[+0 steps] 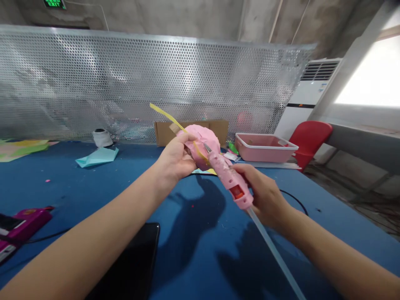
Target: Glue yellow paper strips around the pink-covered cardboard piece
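My left hand holds up a round pink paper piece above the table, its fingers closed on the left edge. A thin yellow strip runs from the upper left across the piece. My right hand is wrapped around a pink hot glue gun. The gun's metal nozzle points up and left at the pink paper; whether it touches I cannot tell. Out of the gun's back end sticks a long clear glue stick, slanting down to the right.
On the blue table lie a folded light-blue paper, coloured sheets, a purple power strip and a black tablet-like device. A pink basket and a cardboard box stand at the back, before a perforated metal panel.
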A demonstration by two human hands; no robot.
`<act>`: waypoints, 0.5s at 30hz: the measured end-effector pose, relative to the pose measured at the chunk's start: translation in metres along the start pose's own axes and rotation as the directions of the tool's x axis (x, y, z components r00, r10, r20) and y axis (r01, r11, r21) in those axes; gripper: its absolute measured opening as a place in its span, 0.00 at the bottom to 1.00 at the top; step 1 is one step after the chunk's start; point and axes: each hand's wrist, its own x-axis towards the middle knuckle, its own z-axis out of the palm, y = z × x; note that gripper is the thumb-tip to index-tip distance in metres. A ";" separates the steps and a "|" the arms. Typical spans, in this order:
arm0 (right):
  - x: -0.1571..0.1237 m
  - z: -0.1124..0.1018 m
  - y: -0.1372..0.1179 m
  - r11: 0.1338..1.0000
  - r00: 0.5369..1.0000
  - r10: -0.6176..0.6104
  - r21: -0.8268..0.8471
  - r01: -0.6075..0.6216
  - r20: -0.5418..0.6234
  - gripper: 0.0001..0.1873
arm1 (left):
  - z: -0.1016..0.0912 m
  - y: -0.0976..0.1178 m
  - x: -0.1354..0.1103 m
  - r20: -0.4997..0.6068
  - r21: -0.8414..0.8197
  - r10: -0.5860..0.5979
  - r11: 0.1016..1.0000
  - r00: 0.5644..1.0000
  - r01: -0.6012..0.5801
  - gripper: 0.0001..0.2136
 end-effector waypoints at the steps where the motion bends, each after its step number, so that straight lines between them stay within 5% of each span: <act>1: -0.001 0.002 -0.003 0.998 0.999 -0.046 -0.053 0.045 -0.014 0.18 | 0.000 0.000 0.000 0.003 -0.003 0.000 1.000 1.000 0.000 0.08; 5: -0.003 0.010 -0.010 0.971 0.989 -0.144 -0.195 0.136 -0.024 0.18 | 0.001 -0.002 -0.002 -0.015 -0.003 0.015 1.000 1.000 -0.015 0.07; 15: -0.004 0.017 -0.018 0.908 0.993 -0.102 -0.413 0.066 -0.066 0.11 | 0.004 -0.009 -0.011 0.063 0.161 0.163 0.972 0.985 -0.171 0.06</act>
